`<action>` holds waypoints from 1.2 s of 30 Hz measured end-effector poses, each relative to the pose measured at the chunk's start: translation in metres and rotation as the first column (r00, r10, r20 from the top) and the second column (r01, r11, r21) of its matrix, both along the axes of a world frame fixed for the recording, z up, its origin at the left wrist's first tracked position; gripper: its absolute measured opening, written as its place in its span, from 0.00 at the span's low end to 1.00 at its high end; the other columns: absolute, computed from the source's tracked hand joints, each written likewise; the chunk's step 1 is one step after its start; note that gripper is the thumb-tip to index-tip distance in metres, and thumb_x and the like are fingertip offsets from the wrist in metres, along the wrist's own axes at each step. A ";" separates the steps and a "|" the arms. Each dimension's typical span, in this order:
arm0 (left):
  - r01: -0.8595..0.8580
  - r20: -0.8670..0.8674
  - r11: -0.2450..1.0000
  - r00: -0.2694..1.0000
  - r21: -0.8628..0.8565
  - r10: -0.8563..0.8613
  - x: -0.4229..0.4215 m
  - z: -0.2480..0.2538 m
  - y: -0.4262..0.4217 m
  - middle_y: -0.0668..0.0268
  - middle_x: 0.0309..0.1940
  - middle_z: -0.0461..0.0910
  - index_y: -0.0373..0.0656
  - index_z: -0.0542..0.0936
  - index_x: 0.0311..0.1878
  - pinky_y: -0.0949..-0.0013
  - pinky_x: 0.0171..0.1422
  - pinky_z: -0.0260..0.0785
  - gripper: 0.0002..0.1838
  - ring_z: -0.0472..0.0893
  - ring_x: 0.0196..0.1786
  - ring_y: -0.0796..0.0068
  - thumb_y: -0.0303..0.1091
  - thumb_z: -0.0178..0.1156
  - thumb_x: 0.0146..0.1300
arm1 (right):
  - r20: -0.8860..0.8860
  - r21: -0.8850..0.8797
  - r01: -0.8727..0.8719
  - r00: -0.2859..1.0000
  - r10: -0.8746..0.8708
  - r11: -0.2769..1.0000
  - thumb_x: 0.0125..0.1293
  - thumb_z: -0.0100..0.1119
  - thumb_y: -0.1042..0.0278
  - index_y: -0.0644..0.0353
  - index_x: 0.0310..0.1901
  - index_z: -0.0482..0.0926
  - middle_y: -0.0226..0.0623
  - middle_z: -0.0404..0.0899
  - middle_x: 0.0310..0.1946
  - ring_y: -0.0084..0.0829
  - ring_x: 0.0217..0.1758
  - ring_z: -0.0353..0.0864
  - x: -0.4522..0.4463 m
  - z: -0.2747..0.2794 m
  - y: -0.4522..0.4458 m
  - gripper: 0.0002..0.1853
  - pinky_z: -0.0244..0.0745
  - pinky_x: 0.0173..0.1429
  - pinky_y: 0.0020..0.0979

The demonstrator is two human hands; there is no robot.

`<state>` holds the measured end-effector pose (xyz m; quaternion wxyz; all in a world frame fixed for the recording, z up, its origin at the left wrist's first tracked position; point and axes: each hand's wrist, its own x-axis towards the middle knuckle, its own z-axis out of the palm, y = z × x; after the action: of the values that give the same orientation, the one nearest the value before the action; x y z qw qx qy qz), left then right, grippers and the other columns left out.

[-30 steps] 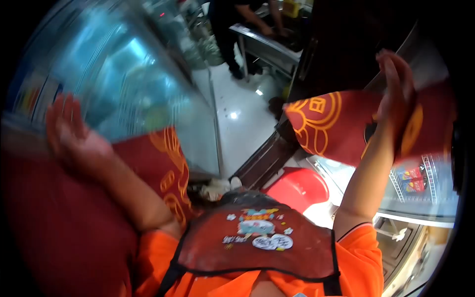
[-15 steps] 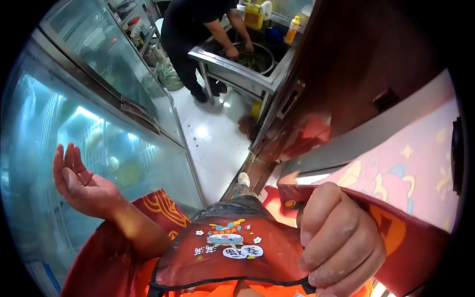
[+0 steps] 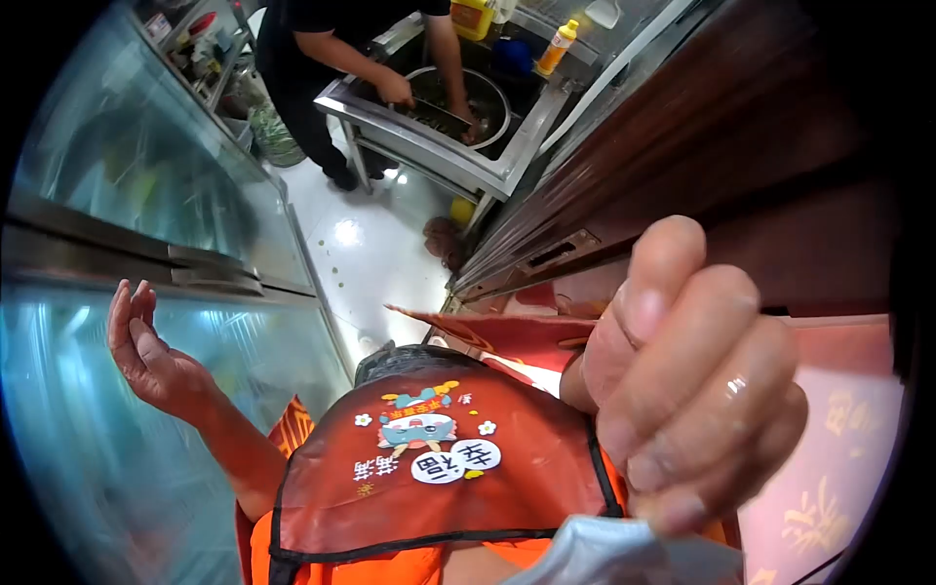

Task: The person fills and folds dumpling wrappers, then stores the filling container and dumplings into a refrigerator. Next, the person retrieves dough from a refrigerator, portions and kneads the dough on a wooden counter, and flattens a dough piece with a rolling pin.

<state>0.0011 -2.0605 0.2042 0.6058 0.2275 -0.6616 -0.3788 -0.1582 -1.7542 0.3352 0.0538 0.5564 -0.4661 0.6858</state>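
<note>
My left hand (image 3: 151, 356) is raised at the left, palm up, with its fingers stretched and slightly curled and nothing in it. It is in front of a glass-doored fridge (image 3: 166, 341). My right hand (image 3: 697, 380) is closed, close to the camera on the right. The lower fingers meet the edge of a light-blue face mask (image 3: 624, 556) at the bottom of the view; the exact grip is partly hidden. Between my hands is the red apron (image 3: 526, 507) that I wear, with black edging and a cartoon print.
Ahead, a person in dark clothes (image 3: 302, 88) has both hands in a round basin (image 3: 502, 107) of greens in a steel sink (image 3: 429, 146). An orange bottle (image 3: 556, 49) stands behind it. A dark wooden door (image 3: 682, 146) is on my right. White floor tiles (image 3: 375, 244) lie between.
My right hand has risen and come nearer the camera, and more of the face mask shows below it. The view has shifted. My left hand stays raised and open.
</note>
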 end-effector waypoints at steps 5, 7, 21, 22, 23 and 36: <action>0.137 0.081 0.985 0.986 0.110 -0.146 -0.010 -0.029 -0.047 0.56 0.57 0.79 0.32 0.77 0.58 0.62 0.66 0.72 0.17 0.81 0.56 0.66 0.22 0.43 0.73 | -0.157 -0.104 0.043 0.986 -0.059 0.994 0.63 0.69 0.64 0.38 0.23 0.77 0.11 0.74 0.27 0.09 0.36 0.71 -0.054 0.000 -0.048 0.13 0.56 0.58 0.27; 0.130 0.062 0.949 0.986 0.287 -0.154 -0.011 -0.052 -0.057 0.57 0.55 0.80 0.33 0.77 0.59 0.62 0.67 0.71 0.16 0.80 0.57 0.66 0.24 0.44 0.75 | -0.185 -0.172 0.006 0.982 -0.038 0.985 0.63 0.68 0.64 0.39 0.24 0.78 0.13 0.74 0.28 0.11 0.37 0.71 -0.077 0.001 -0.083 0.11 0.56 0.58 0.28; -0.372 0.670 0.796 0.740 0.478 -0.057 0.024 -0.124 -0.053 0.53 0.49 0.81 0.37 0.78 0.58 0.66 0.60 0.72 0.16 0.82 0.52 0.66 0.29 0.59 0.69 | -0.235 -0.453 -0.623 0.774 0.588 0.638 0.65 0.62 0.60 0.49 0.35 0.80 0.25 0.79 0.35 0.26 0.44 0.72 -0.206 0.019 -0.343 0.06 0.59 0.58 0.35; -0.466 0.700 0.736 0.714 0.491 -0.014 0.021 -0.141 -0.044 0.52 0.50 0.81 0.36 0.77 0.58 0.65 0.60 0.72 0.17 0.82 0.53 0.65 0.30 0.59 0.68 | -0.250 -0.454 -0.669 0.730 0.636 0.589 0.66 0.61 0.59 0.50 0.36 0.80 0.26 0.79 0.36 0.27 0.44 0.73 -0.213 0.024 -0.365 0.06 0.59 0.58 0.35; -0.543 0.721 0.676 0.692 0.498 0.025 0.017 -0.157 -0.040 0.51 0.51 0.81 0.36 0.77 0.59 0.64 0.60 0.72 0.18 0.82 0.53 0.64 0.30 0.60 0.68 | -0.276 -0.457 -0.715 0.680 0.680 0.530 0.66 0.61 0.59 0.51 0.36 0.80 0.27 0.79 0.36 0.28 0.44 0.73 -0.218 0.029 -0.387 0.07 0.59 0.58 0.36; -0.817 0.474 0.212 0.500 0.537 0.725 -0.092 -0.215 -0.057 0.49 0.41 0.84 0.36 0.79 0.49 0.56 0.56 0.73 0.19 0.84 0.49 0.51 0.43 0.60 0.65 | -0.135 -0.517 -0.854 0.014 0.991 -0.059 0.67 0.56 0.59 0.65 0.46 0.80 0.41 0.82 0.43 0.41 0.50 0.74 -0.210 0.062 -0.556 0.17 0.65 0.55 0.36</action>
<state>-0.0907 -2.1172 -0.0112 0.5313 0.7605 -0.2913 -0.2335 -0.3682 -2.3104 0.3969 -0.3697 0.5826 0.2255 0.6878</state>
